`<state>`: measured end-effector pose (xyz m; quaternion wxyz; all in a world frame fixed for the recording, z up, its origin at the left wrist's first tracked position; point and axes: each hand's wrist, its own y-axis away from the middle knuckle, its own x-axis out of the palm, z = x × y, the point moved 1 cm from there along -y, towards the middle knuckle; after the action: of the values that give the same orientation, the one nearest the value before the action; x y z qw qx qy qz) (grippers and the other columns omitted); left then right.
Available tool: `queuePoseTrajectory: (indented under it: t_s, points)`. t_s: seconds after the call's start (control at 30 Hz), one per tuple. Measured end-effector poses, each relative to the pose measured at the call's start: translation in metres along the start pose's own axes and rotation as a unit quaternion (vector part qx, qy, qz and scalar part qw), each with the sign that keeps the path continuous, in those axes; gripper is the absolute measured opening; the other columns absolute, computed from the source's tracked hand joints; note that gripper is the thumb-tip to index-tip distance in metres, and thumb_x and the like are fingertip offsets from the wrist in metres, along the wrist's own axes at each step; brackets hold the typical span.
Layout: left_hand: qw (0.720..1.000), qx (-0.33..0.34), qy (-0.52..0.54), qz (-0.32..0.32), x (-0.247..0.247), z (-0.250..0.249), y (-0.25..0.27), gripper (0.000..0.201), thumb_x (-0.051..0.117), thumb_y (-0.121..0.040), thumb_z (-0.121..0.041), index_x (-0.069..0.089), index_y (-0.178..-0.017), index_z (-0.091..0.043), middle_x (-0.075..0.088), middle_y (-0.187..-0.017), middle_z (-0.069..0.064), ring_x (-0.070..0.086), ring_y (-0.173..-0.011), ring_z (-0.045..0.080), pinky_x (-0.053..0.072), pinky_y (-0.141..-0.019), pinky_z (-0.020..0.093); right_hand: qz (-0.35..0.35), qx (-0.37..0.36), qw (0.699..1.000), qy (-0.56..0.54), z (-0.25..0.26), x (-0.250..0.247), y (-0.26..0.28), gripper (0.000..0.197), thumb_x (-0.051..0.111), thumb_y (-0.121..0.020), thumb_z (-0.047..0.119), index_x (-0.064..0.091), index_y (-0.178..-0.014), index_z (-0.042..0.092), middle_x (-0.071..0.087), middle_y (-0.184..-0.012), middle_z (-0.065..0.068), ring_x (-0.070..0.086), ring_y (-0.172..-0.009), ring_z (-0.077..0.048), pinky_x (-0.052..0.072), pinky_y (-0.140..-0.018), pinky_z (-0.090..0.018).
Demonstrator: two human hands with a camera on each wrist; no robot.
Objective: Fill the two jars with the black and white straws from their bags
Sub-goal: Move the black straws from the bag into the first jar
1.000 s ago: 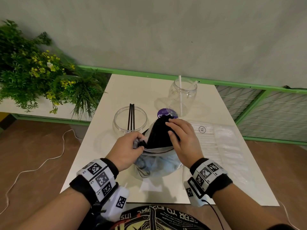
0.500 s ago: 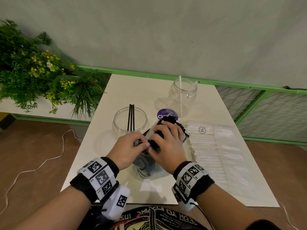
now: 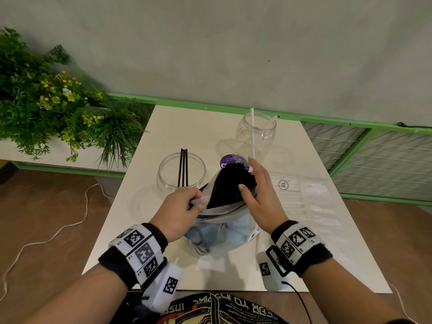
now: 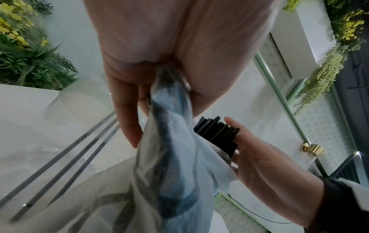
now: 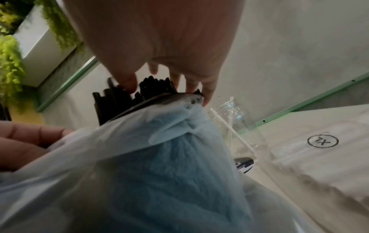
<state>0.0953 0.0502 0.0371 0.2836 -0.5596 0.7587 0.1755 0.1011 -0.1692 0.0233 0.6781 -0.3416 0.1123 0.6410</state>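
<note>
Left hand (image 3: 180, 212) pinches the thin bag (image 3: 224, 228) rim on the worktop (image 3: 198, 127) while right hand (image 3: 261, 195) fingers (image 5: 127, 82) spread loosely around the black straws (image 3: 231, 185) poking out; light, stiff, slippery, best gripped mid-bundle.

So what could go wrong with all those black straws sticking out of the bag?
The left hand only pinches the bag by its edge, so it might slip and sag. The right hand lies against a loose bundle of black straws with straight fingers; some could slide out onto the table. The left jar stands close to the left hand and may get bumped.
</note>
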Motion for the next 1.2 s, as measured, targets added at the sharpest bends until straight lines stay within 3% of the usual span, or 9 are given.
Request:
queuePoseTrajectory:
  t_s: [0.07, 0.2, 0.37, 0.53, 0.63, 0.77, 0.9, 1.03, 1.2]
  points:
    - [1.000, -0.008, 0.008, 0.013, 0.002, -0.001, -0.001, 0.017, 0.054, -0.082, -0.001, 0.058, -0.081, -0.018, 0.058, -0.083, -0.005, 0.053, -0.081, 0.009, 0.036, -0.066, 0.015, 0.046, 0.013, 0.999, 0.006, 0.002, 0.004, 0.000, 0.073, 0.051, -0.086, 0.055, 0.025, -0.148, 0.029, 0.032, -0.149, 0.005, 0.030, -0.137, -0.007, 0.028, -0.113, -0.030]
    - [0.998, -0.046, 0.013, 0.037, 0.008, -0.005, 0.000, 0.022, 0.054, -0.078, -0.003, 0.052, -0.085, -0.023, 0.056, -0.086, -0.005, 0.053, -0.082, 0.010, 0.039, -0.066, 0.020, 0.041, -0.005, 0.999, -0.033, 0.009, 0.014, 0.009, 0.074, 0.041, -0.086, 0.066, 0.027, -0.148, 0.029, 0.028, -0.147, 0.012, 0.023, -0.136, 0.006, 0.024, -0.117, -0.030]
    - [0.998, -0.046, 0.024, 0.027, 0.011, -0.006, 0.000, 0.013, 0.060, -0.082, -0.010, 0.055, -0.091, -0.019, 0.058, -0.092, -0.003, 0.055, -0.088, 0.014, 0.043, -0.074, 0.024, 0.033, -0.051, 0.997, 0.047, 0.017, 0.017, 0.018, 0.116, 0.061, -0.059, 0.081, 0.015, -0.151, 0.029, 0.016, -0.155, 0.004, 0.019, -0.144, -0.013, 0.026, -0.114, -0.038]
    - [0.996, -0.049, 0.076, 0.020, 0.013, -0.007, 0.000, 0.011, 0.066, -0.085, -0.021, 0.058, -0.089, -0.017, 0.060, -0.084, -0.005, 0.055, -0.078, 0.006, 0.042, -0.071, 0.019, 0.036, -0.095, 0.981, 0.163, 0.025, 0.023, 0.031, 0.125, 0.065, -0.053, 0.081, 0.005, -0.151, 0.031, 0.008, -0.159, 0.000, 0.017, -0.144, -0.019, 0.015, -0.114, -0.035]
    - [0.994, -0.048, 0.097, 0.026, 0.014, -0.007, -0.001, 0.002, 0.061, -0.089, -0.017, 0.060, -0.091, -0.017, 0.063, -0.086, -0.006, 0.058, -0.081, 0.007, 0.045, -0.078, 0.023, -0.013, -0.046, 0.989, 0.138, 0.025, 0.029, 0.032, 0.118, 0.069, -0.057, 0.072, 0.011, -0.150, 0.027, 0.012, -0.158, 0.001, 0.020, -0.144, -0.017, 0.026, -0.113, -0.039]
    - [0.995, -0.032, 0.085, 0.047, 0.015, -0.009, 0.003, 0.014, 0.050, -0.096, -0.019, 0.064, -0.101, -0.018, 0.066, -0.095, -0.004, 0.059, -0.091, 0.009, 0.046, -0.084, 0.023, -0.062, 0.051, 0.993, 0.086, 0.028, 0.030, 0.028, 0.112, 0.073, -0.062, 0.057, 0.011, -0.150, 0.026, 0.028, -0.149, 0.003, 0.035, -0.136, -0.018, 0.037, -0.107, -0.044]
    - [0.998, -0.015, 0.020, 0.051, 0.019, -0.009, 0.005, 0.031, 0.061, -0.087, -0.016, 0.055, -0.118, -0.018, 0.059, -0.113, -0.003, 0.054, -0.107, 0.011, 0.043, -0.095, 0.028, -0.065, 0.114, 0.991, -0.010, 0.020, 0.025, 0.024, 0.103, 0.077, -0.066, 0.042, 0.013, -0.147, 0.036, 0.060, -0.116, 0.008, 0.057, -0.110, -0.015, 0.048, -0.094, -0.044]
    - [1.000, -0.011, -0.003, -0.017, 0.020, -0.008, 0.008, 0.048, 0.060, -0.083, -0.002, 0.049, -0.127, -0.016, 0.054, -0.124, -0.001, 0.049, -0.117, 0.012, 0.036, -0.100, 0.020, -0.074, 0.103, 0.991, -0.037, 0.016, 0.015, 0.018, 0.072, 0.080, -0.074, 0.032, 0.040, -0.134, 0.038, 0.063, -0.095, 0.014, 0.063, -0.090, -0.006, 0.054, -0.084, -0.035]
    - [0.995, 0.036, 0.035, -0.089, 0.019, -0.014, 0.012, 0.047, 0.051, -0.083, 0.009, 0.055, -0.121, -0.018, 0.057, -0.118, -0.007, 0.049, -0.112, 0.005, 0.031, -0.097, 0.008, -0.124, 0.065, 0.985, -0.100, 0.029, 0.007, 0.011, 0.034, 0.078, -0.079, 0.031, 0.056, -0.101, 0.045, 0.065, -0.094, 0.021, 0.063, -0.091, 0.002, 0.052, -0.083, -0.022]
